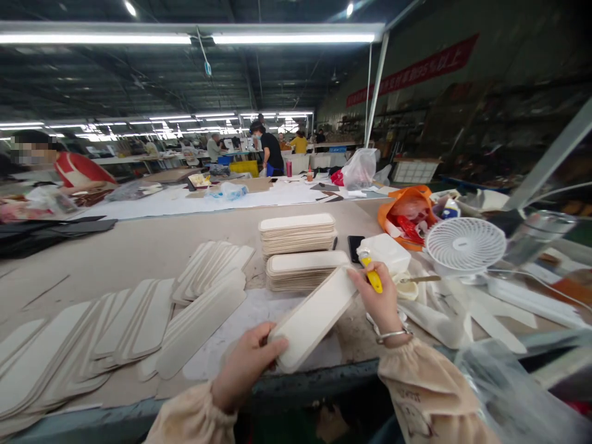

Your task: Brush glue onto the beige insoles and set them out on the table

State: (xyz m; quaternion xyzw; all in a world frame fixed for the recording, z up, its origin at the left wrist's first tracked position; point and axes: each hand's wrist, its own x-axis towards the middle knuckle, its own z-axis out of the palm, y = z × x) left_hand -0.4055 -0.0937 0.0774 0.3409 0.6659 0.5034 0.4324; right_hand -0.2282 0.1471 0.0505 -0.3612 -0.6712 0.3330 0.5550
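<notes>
A long cream panel (pixel 317 317) with rounded corners and a beige border is held tilted above the table's near edge. My left hand (pixel 252 361) is closed on its lower left end, thumb on top. At the upper right end, my right hand (pixel 380 299) pinches the panel and also keeps a small tool with a yellow handle (pixel 374 275) in its grip; its metal tip points up and away. Behind the panel stand two neat stacks of similar pieces, a nearer stack (pixel 305 268) and a farther stack (pixel 298 231). More panels (pixel 134 317) lie fanned out to the left.
At the right are a white fan (pixel 465 243), an orange bag (pixel 407 213), a white box (pixel 385 251), a dark phone (pixel 355 248) and cream offcuts (pixel 444 320). Black sheets (pixel 55 234) lie far left. A person in red (pixel 81 169) works across the table.
</notes>
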